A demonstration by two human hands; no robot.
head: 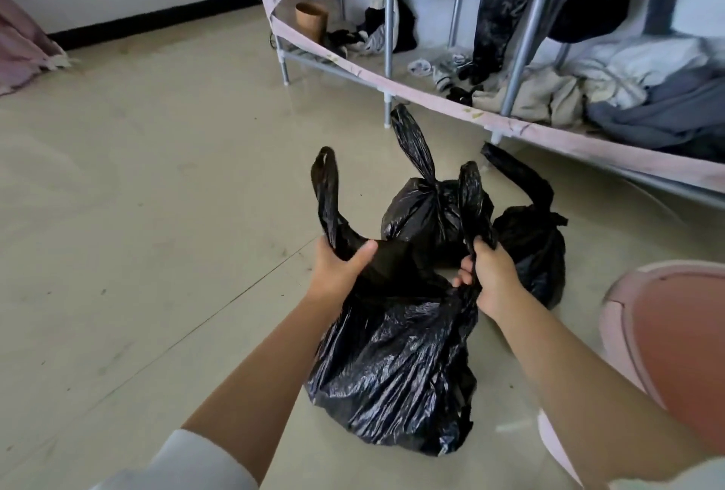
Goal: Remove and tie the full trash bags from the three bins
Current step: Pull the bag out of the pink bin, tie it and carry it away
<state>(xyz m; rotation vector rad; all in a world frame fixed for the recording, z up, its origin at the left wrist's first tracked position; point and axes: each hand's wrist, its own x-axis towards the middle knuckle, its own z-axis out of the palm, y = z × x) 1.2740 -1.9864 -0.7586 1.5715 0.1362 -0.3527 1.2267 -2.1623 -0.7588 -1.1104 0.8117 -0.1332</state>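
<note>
- Your left hand (340, 266) grips the left handle loop (326, 191) of the nearest black trash bag (392, 364), fingers and thumb curled round the plastic; the loop stands up above the fist.
- Your right hand (490, 274) grips the bag's right handle loop (472, 199) in a closed fist; its fingertips are buried in the plastic and cannot be made out.
- That bag sits full on the tiled floor (157, 195) between your forearms, mouth open and untied. Its contents are hidden.
- Behind it lies a second black bag (423, 215), knotted at the neck, one handle (412, 140) standing upright. Its lower half is hidden by the near bag.
- To the right of that lies a third black bag (537, 250), also knotted; your right hand and wrist cover part of it.
- A pink bin (627, 317) stands at the right edge of the floor, cut off by the frame; you see only part of its rim and inside.
- Beyond the bags stands a metal-framed clothes rack (388, 19) with a pink fabric edge (353, 66); heaped clothes (588, 93) and socks (439, 73) lie on its bottom shelf. Its front leg stands near the second bag's handle.
- A brown cylinder (312, 20) stands at the rack's far left corner; what it is cannot be told.
- Pink fabric (23, 46) is cut off at the left edge.
</note>
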